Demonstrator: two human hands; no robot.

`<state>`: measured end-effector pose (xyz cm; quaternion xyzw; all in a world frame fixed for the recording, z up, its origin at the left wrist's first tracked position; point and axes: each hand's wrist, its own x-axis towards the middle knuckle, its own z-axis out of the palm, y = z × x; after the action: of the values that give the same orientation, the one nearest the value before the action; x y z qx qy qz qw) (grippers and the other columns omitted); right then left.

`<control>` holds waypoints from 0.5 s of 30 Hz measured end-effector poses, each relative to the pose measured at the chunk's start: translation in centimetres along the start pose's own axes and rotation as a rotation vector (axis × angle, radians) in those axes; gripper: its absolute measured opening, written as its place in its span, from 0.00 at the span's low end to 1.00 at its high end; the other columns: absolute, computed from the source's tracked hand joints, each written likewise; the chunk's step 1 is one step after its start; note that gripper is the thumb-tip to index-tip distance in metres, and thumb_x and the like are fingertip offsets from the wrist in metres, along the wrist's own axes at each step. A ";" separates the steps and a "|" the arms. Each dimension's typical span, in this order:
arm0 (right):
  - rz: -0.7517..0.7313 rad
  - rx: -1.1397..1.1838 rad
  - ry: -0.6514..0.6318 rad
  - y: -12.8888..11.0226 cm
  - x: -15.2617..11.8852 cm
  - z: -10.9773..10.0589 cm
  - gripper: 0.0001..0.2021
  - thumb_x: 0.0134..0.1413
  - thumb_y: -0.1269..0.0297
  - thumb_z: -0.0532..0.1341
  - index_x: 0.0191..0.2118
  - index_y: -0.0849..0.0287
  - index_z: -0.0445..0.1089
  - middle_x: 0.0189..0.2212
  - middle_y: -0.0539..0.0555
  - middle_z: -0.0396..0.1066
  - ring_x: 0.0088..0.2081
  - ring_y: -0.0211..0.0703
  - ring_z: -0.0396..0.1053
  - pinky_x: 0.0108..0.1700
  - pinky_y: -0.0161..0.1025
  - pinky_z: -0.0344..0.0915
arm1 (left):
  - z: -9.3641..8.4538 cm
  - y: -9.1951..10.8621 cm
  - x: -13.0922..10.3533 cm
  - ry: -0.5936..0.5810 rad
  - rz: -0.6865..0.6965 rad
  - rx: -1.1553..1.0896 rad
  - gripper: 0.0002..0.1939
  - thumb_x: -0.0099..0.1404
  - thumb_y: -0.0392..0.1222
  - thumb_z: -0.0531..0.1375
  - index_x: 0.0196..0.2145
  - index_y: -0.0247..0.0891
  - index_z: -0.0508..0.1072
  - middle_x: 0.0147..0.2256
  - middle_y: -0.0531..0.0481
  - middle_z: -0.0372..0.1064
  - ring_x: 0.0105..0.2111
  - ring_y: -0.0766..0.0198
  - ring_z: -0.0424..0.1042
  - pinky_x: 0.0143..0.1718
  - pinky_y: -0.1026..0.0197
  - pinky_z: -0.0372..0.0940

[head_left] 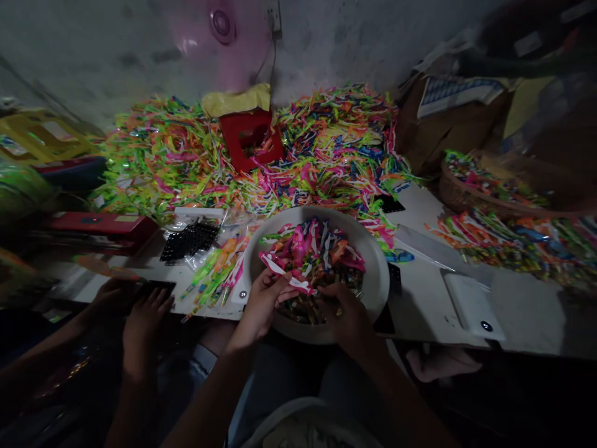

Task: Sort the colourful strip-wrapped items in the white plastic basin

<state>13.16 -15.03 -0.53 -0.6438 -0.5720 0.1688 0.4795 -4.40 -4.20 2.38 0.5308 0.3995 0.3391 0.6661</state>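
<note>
My left hand [263,303] is closed on a pink and white plastic piece [285,274] above a round white basin [379,292]. At the right end of that piece is my right hand [342,309], its fingers bent together near the tip; what they pinch is too small and dark to make out. The basin holds pink, grey and orange plastic pieces [321,242] with dark small parts lower down. Left of the basin, green, orange and pink strips [217,270] lie on the white table [420,305].
A co-worker's hands [147,308] work at the left. Behind is a large colourful heap [172,149] with a red stool [252,140] in it. A red machine [93,230] sits left; a white device [473,305] and a brown basket [485,199] are right.
</note>
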 end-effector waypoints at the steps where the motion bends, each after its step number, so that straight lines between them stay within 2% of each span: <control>1: -0.013 -0.007 -0.001 0.0 0.0 0.0 0.05 0.54 0.66 0.56 0.38 0.55 0.63 0.34 0.54 0.67 0.37 0.44 0.66 0.40 0.39 0.63 | -2.0 0.6 -0.6 -0.001 0.006 0.014 0.08 0.56 0.47 0.61 0.32 0.43 0.71 0.36 0.45 0.74 0.39 0.54 0.73 0.33 0.55 0.70; 4: -0.053 -0.018 0.010 -0.3 0.1 -0.1 0.03 0.54 0.67 0.56 0.36 0.56 0.63 0.33 0.54 0.66 0.36 0.43 0.65 0.39 0.38 0.62 | -8.0 2.4 -2.1 0.011 0.032 0.052 0.09 0.58 0.49 0.57 0.28 0.43 0.71 0.35 0.46 0.75 0.44 0.53 0.71 0.34 0.55 0.67; 5: -0.061 -0.015 0.014 -0.3 0.1 -0.1 0.02 0.54 0.67 0.55 0.35 0.56 0.63 0.32 0.54 0.66 0.36 0.43 0.65 0.39 0.38 0.62 | -9.0 2.7 -2.3 0.030 0.052 0.048 0.11 0.59 0.50 0.57 0.27 0.41 0.70 0.34 0.45 0.75 0.43 0.53 0.71 0.34 0.55 0.66; 6: -0.063 -0.008 0.012 -0.4 0.1 -0.1 0.02 0.54 0.66 0.55 0.35 0.56 0.63 0.32 0.54 0.65 0.36 0.43 0.65 0.38 0.38 0.62 | -9.2 2.7 -2.2 0.044 0.049 0.026 0.12 0.59 0.50 0.56 0.26 0.40 0.70 0.34 0.45 0.75 0.43 0.54 0.71 0.34 0.55 0.66; 7: -0.058 -0.002 0.005 -0.4 0.2 -0.1 0.02 0.54 0.66 0.55 0.34 0.56 0.63 0.31 0.53 0.65 0.35 0.43 0.65 0.37 0.37 0.62 | -8.4 2.5 -2.0 0.049 0.024 -0.008 0.12 0.59 0.50 0.56 0.27 0.40 0.70 0.34 0.45 0.75 0.42 0.54 0.71 0.34 0.55 0.66; 8: -0.045 0.001 -0.007 -0.4 0.2 -0.1 0.02 0.54 0.65 0.56 0.33 0.56 0.63 0.31 0.53 0.65 0.33 0.42 0.65 0.36 0.36 0.62 | -6.9 2.1 -1.5 0.054 -0.020 -0.051 0.11 0.59 0.50 0.57 0.28 0.40 0.70 0.35 0.44 0.74 0.42 0.55 0.72 0.35 0.56 0.67; 10: -0.013 -0.004 -0.030 -0.3 0.3 -0.1 0.04 0.53 0.62 0.57 0.32 0.56 0.64 0.30 0.53 0.65 0.30 0.40 0.64 0.32 0.35 0.62 | -2.6 1.0 -0.5 0.065 -0.070 -0.115 0.09 0.57 0.48 0.60 0.31 0.41 0.70 0.35 0.45 0.74 0.38 0.57 0.73 0.35 0.57 0.69; 12: 0.019 -0.003 -0.021 -0.2 0.3 0.0 0.05 0.52 0.61 0.57 0.31 0.57 0.64 0.29 0.52 0.66 0.29 0.39 0.64 0.30 0.34 0.61 | 1.4 0.0 0.5 0.055 -0.095 -0.148 0.11 0.53 0.46 0.63 0.34 0.39 0.70 0.35 0.47 0.74 0.34 0.61 0.74 0.35 0.58 0.70; 13: 0.039 0.005 -0.002 -0.1 0.4 0.1 0.06 0.51 0.61 0.58 0.31 0.58 0.65 0.28 0.52 0.66 0.28 0.39 0.64 0.30 0.33 0.61 | 2.8 -0.3 0.8 0.048 -0.110 -0.175 0.13 0.52 0.44 0.64 0.35 0.38 0.69 0.35 0.49 0.74 0.32 0.63 0.74 0.36 0.59 0.71; 15: 0.103 0.046 0.018 0.0 0.5 0.0 0.08 0.50 0.59 0.59 0.31 0.58 0.66 0.26 0.51 0.66 0.26 0.38 0.63 0.29 0.33 0.61 | 4.0 -0.6 1.0 0.039 -0.145 -0.240 0.16 0.51 0.43 0.65 0.37 0.37 0.68 0.34 0.51 0.73 0.29 0.67 0.73 0.35 0.60 0.71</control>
<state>13.26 -14.59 -0.35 -0.6629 -0.5296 0.2005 0.4899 -0.38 -5.14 2.09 0.4105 0.4062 0.3456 0.7396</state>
